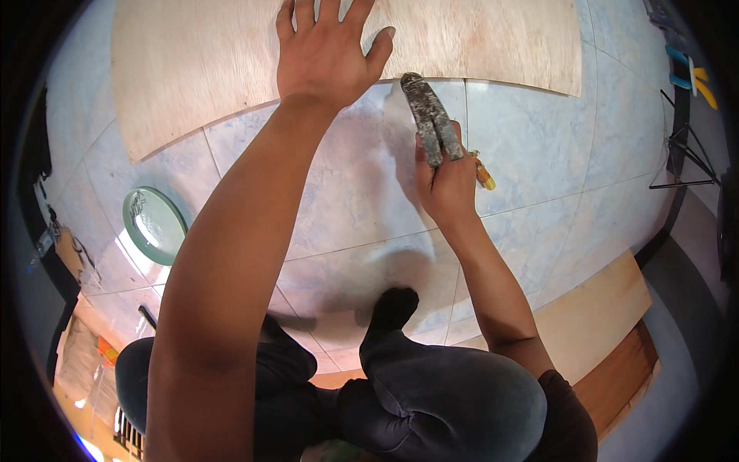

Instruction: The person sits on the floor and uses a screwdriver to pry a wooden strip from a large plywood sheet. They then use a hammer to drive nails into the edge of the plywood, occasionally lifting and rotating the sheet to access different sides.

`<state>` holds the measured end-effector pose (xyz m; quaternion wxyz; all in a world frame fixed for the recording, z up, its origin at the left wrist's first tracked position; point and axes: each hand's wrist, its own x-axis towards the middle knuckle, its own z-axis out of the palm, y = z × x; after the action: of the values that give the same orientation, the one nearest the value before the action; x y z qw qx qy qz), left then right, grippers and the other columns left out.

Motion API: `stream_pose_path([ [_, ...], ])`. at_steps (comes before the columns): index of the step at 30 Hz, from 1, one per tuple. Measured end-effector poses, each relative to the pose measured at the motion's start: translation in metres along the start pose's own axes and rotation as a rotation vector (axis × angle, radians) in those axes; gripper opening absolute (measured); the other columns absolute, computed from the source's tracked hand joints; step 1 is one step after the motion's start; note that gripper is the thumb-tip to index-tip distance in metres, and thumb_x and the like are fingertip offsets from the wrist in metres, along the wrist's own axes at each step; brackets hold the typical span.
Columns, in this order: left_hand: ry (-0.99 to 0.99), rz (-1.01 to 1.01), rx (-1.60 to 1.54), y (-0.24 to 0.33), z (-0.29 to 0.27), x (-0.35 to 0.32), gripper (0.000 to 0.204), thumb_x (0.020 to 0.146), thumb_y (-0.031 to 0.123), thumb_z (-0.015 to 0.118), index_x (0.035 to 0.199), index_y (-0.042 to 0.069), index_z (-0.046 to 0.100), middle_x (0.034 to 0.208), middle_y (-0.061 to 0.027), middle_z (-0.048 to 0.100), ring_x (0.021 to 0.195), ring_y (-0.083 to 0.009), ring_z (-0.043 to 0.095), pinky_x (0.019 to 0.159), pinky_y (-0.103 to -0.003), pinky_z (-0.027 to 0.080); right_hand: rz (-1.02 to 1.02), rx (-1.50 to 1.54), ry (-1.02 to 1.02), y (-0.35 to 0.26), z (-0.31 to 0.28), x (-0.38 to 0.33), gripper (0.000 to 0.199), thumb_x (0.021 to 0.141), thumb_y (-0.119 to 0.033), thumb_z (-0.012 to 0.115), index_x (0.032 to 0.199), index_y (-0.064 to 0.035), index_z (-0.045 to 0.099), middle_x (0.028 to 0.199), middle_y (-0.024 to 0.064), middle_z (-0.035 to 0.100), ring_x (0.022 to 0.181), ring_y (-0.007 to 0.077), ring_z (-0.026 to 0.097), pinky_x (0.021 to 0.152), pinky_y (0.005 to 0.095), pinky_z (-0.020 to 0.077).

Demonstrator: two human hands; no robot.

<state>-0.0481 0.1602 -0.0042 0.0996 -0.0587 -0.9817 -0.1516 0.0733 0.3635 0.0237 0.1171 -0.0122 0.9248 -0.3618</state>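
Note:
My left hand [322, 58] lies flat with fingers spread on a pale plywood sheet [493, 42], holding its near part. To the right, my right hand [450, 185] is closed around a claw hammer [423, 112], close to its worn, dark metal head. The two claw prongs point back toward me, and the head's other end reaches the sheet's near edge. Whether it touches the wood I cannot tell. A yellow piece [485, 175] shows past the right hand, possibly the hammer's handle end. Most of the grip is hidden behind the fingers.
Left of my left forearm, a green round dish [171, 250] with small dark nail-like pieces sits on the tiled floor [362, 192]. Far right are blue-and-yellow-handled pliers [702, 85] and a black wire stand [683, 158]. Another wooden board [593, 312] lies at lower right.

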Motion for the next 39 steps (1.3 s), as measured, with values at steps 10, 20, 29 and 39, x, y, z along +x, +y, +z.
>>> stream_pose_path([
  [10, 0.013, 0.003, -0.011, -0.002, -0.002, 0.002, 0.067, 0.100, 0.047, 0.058, 0.158, 0.014, 0.050, 0.167, -0.0237, 0.036, 0.158, -0.0439, 0.026, 0.129, -0.061, 0.017, -0.082, 0.033, 0.077, -0.008, 0.007, 0.000, 0.016, 0.102, -0.007, 0.063, 0.113, 0.0037, 0.066, 0.097, 0.0254, 0.067, 0.076, 0.0452, 0.065, 0.065, 0.0483, 0.0504],
  [20, -0.002, -0.003, -0.021, -0.002, -0.002, 0.004, 0.067, 0.101, 0.047, 0.057, 0.158, 0.014, 0.049, 0.168, -0.0230, 0.036, 0.159, -0.0433, 0.024, 0.130, -0.061, 0.017, -0.016, 0.053, 0.085, -0.017, 0.011, 0.001, 0.016, 0.104, -0.009, 0.061, 0.109, 0.0047, 0.067, 0.083, 0.0241, 0.067, 0.068, 0.0435, 0.064, 0.059, 0.0469, 0.0482],
  [29, -0.020, -0.013, 0.005, 0.000, -0.002, 0.003, 0.067, 0.101, 0.047, 0.056, 0.159, 0.015, 0.048, 0.169, -0.0229, 0.034, 0.159, -0.0436, 0.024, 0.130, -0.060, 0.017, 0.031, 0.056, 0.054, -0.021, 0.007, -0.001, 0.016, 0.106, -0.009, 0.059, 0.111, 0.0055, 0.065, 0.078, 0.0223, 0.064, 0.059, 0.0367, 0.061, 0.054, 0.0419, 0.0448],
  [39, -0.005, -0.013, -0.007, -0.001, 0.001, 0.001, 0.066, 0.102, 0.048, 0.055, 0.158, 0.015, 0.050, 0.169, -0.0224, 0.034, 0.159, -0.0429, 0.023, 0.131, -0.060, 0.016, -0.200, 0.025, 0.219, -0.031, -0.013, 0.000, 0.022, 0.097, -0.003, 0.065, 0.118, 0.0017, 0.062, 0.103, 0.0217, 0.062, 0.074, 0.0434, 0.067, 0.063, 0.0474, 0.0519],
])
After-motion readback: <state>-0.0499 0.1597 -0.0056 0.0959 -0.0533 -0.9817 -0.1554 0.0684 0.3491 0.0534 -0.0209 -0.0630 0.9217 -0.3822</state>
